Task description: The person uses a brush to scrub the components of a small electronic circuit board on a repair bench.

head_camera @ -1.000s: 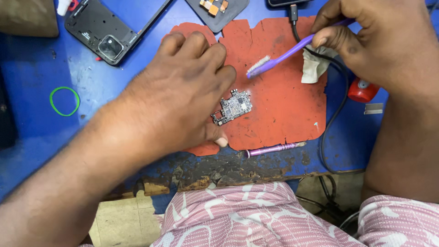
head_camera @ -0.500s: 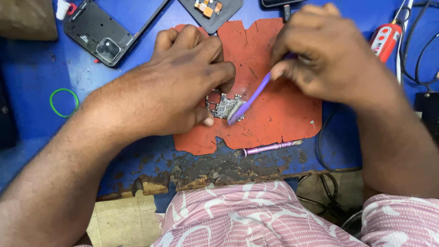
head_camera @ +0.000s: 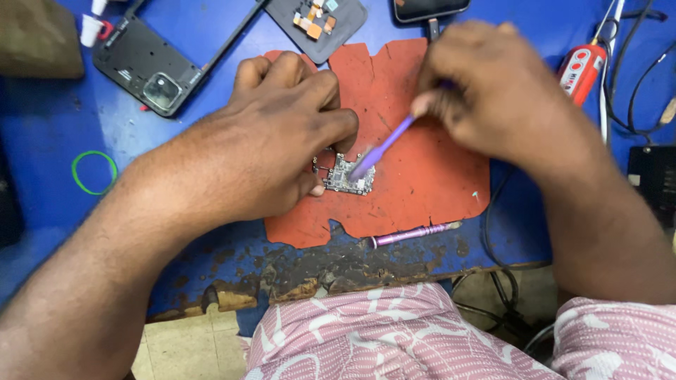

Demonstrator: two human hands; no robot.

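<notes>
A small circuit board (head_camera: 346, 176) lies on a worn red mat (head_camera: 415, 183) on the blue bench. My left hand (head_camera: 274, 134) presses down on the board's left edge and pins it with thumb and fingers. A purple brush (head_camera: 384, 149) is gripped in my right hand (head_camera: 486, 91). Its bristle end rests on the board's top. The brush handle's upper part is hidden inside my fist.
A black phone frame (head_camera: 151, 67) and a dark phone back with small parts (head_camera: 317, 17) lie at the top. A purple screwdriver (head_camera: 412, 233) rests at the mat's lower edge. A green rubber ring (head_camera: 94, 172) lies left, a red tool (head_camera: 581, 70) and cables right.
My right hand has come down from the upper right with the purple brush to the board. It now brushes the board, which my left hand keeps pinned.
</notes>
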